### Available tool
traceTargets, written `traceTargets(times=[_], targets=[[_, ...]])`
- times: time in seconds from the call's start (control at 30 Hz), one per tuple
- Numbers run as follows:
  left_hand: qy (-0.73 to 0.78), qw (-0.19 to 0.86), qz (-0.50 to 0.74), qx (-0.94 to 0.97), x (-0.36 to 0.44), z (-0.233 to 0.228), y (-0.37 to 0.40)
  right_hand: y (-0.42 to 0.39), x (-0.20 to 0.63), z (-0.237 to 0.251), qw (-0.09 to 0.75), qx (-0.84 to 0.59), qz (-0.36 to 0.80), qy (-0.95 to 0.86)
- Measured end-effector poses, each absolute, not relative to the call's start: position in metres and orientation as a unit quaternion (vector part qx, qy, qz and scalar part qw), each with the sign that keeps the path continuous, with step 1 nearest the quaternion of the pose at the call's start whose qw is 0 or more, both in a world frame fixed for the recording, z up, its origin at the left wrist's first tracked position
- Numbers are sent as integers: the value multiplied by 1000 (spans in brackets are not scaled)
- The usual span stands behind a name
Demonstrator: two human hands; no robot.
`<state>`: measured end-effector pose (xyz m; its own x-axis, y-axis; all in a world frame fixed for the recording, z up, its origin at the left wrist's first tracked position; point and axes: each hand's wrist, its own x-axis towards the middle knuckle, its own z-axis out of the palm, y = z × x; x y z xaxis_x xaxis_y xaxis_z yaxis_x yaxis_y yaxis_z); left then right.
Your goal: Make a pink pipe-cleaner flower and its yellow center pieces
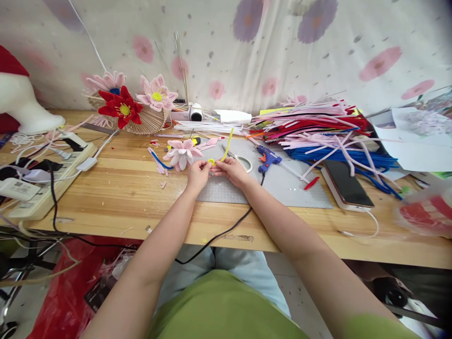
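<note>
Between my two hands is a yellow pipe cleaner [228,143]. One end is curled into a small coil, while the free length sticks up past my right fingers. My left hand [198,176] pinches the coil from the left. My right hand [231,171] grips the stem beside it, fingers closed. Just beyond my left hand lies a pink and white pipe-cleaner flower [182,154]. A pair of scissors [244,163] with pale handles rests on the grey cutting mat [226,192], behind my right hand. Right of them is a blue glue gun [269,159].
Bundles of pink, red and blue pipe cleaners [318,127] fill the back right. A phone [348,183] lies on a white block at right. Finished flowers [124,109] stand at back left, near a power strip [52,181]. The glue gun's black cord [226,231] crosses the table edge.
</note>
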<state>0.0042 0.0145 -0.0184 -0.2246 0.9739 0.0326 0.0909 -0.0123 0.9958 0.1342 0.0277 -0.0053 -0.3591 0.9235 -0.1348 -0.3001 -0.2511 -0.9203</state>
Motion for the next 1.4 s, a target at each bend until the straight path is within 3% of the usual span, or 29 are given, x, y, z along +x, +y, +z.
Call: traceTargets(times=[0.17,0.4,0.53,0.7,0.77,1.13,1.4], targets=[[599,312,452,582,1,-17,12,30,133,-5,451,-430,615,-483],[600,169,289,727,-4,-5,3,33,142,-9,338,-444,562,-611],[576,213,337,714,-4,-7,5,34,147,-6,324,-424,573,-622],[557,428,478,528,9,-13,8,34,139,-3,431,-444,533,-577],[547,464,508,478,14,-13,8,32,133,-4,451,-451,534,-555],[552,445,529,467,8,-12,10,28,137,-1,439,-368,692,-438],[564,411,438,566,5,-19,11,33,145,-2,437,-416,566,-562]])
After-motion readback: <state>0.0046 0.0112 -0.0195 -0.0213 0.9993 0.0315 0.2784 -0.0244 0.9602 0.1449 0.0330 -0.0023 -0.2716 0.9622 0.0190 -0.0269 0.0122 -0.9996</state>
